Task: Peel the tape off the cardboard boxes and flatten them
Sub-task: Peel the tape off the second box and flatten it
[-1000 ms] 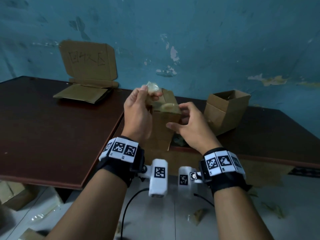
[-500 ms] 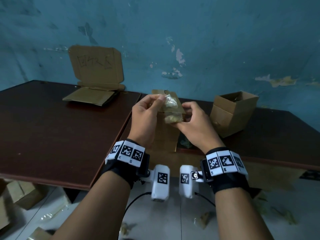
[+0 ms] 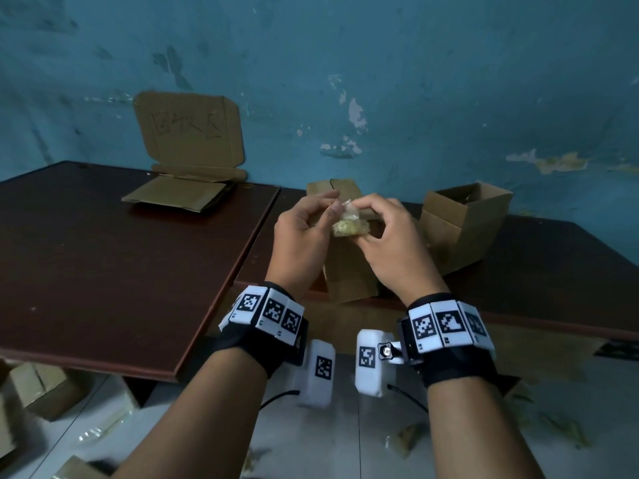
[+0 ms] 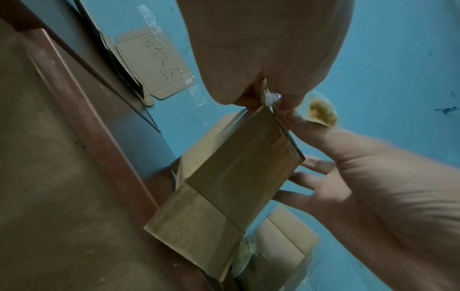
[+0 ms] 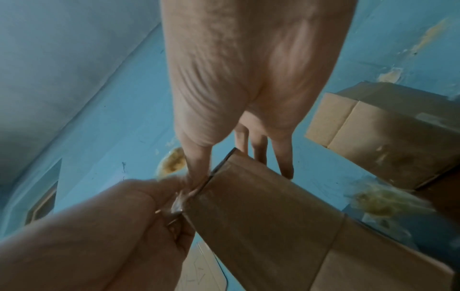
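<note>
A brown cardboard box (image 3: 349, 281) stands upright at the near edge of the dark table (image 3: 103, 271), its top flaps (image 3: 332, 188) up. In front of its top, both hands hold a crumpled wad of clear, yellowish tape (image 3: 349, 226). My left hand (image 3: 333, 210) pinches the wad's left end with thumb and fingers. My right hand (image 3: 361, 223) pinches its right side. In the left wrist view the tape (image 4: 271, 97) sits right at the box's (image 4: 236, 171) top corner. Whether it still sticks there is unclear.
An open cardboard box (image 3: 463, 223) stands just right of my hands. Flattened cardboard (image 3: 179, 198) lies at the table's back left under a cardboard sign (image 3: 190, 133) on the blue wall. Tape scraps (image 5: 383, 200) lie behind the box. More boxes (image 3: 38, 388) sit on the floor.
My left hand came down from above the box with the peeled tape. Both hands have drawn together and the tape is now bunched between them.
</note>
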